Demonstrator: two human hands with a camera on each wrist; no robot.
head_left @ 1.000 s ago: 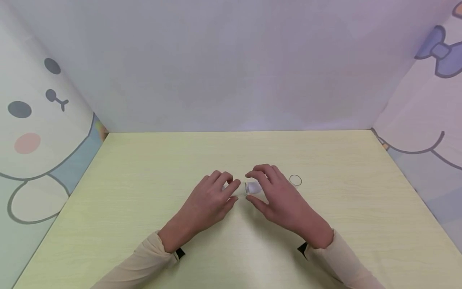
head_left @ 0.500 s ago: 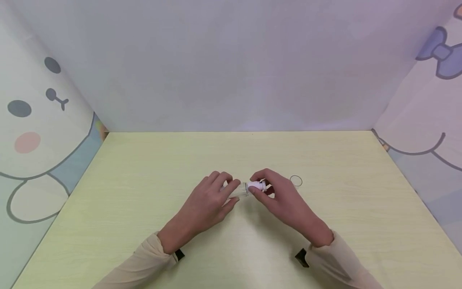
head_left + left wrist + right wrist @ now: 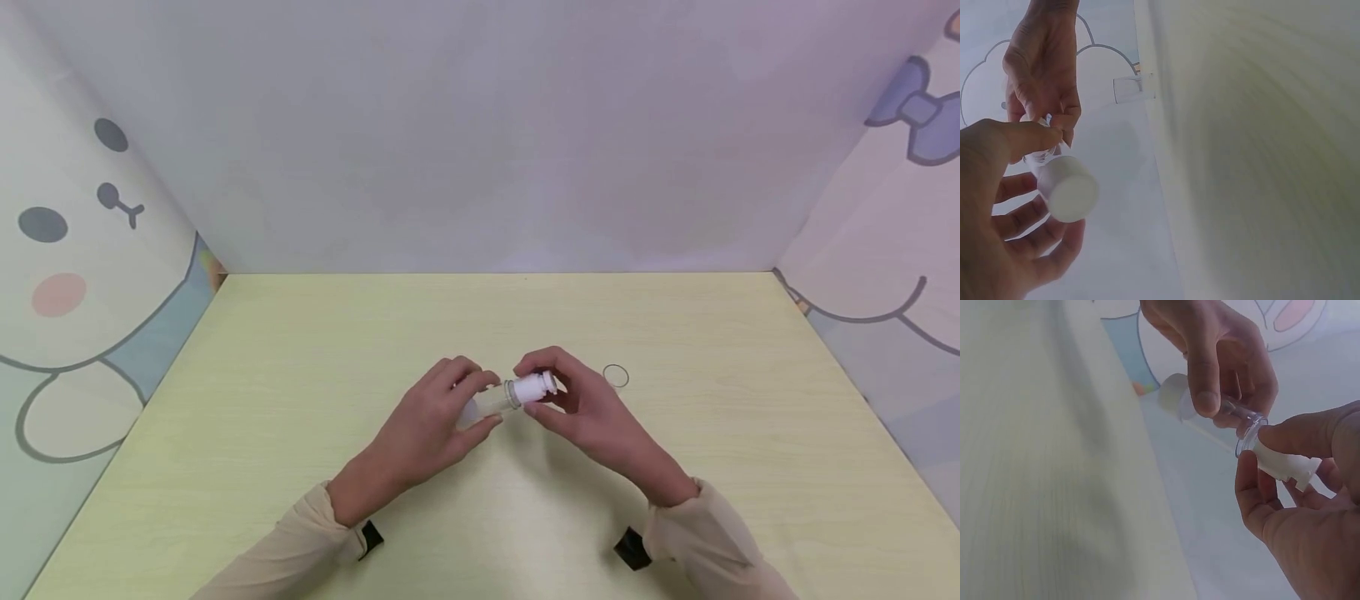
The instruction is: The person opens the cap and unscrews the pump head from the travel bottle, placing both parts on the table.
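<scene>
A slim clear bottle (image 3: 491, 402) with a white base (image 3: 1074, 199) is held off the table, slightly tilted, between both hands. My left hand (image 3: 429, 421) grips its clear body, thumb on the near side and fingers on the far side. At the bottle's right end sits a white pump-like top (image 3: 531, 387) with a notched end (image 3: 1302, 481). My right hand (image 3: 596, 417) pinches this top near the clear collar (image 3: 1247, 434) with thumb and index finger. Whether the top is seated in the bottle or loose, I cannot tell.
A clear cylindrical cap (image 3: 1130, 89) stands on the pale wooden table (image 3: 300, 350), seen as a thin ring in the head view, right of my right hand. A plain wall sheet (image 3: 480, 133) rises behind, with cartoon-printed sheets at both sides.
My right hand has come from loosely around the white top to pinching it. The bottle now tilts up at its right end, and more of its clear body shows beside my left fingers.
</scene>
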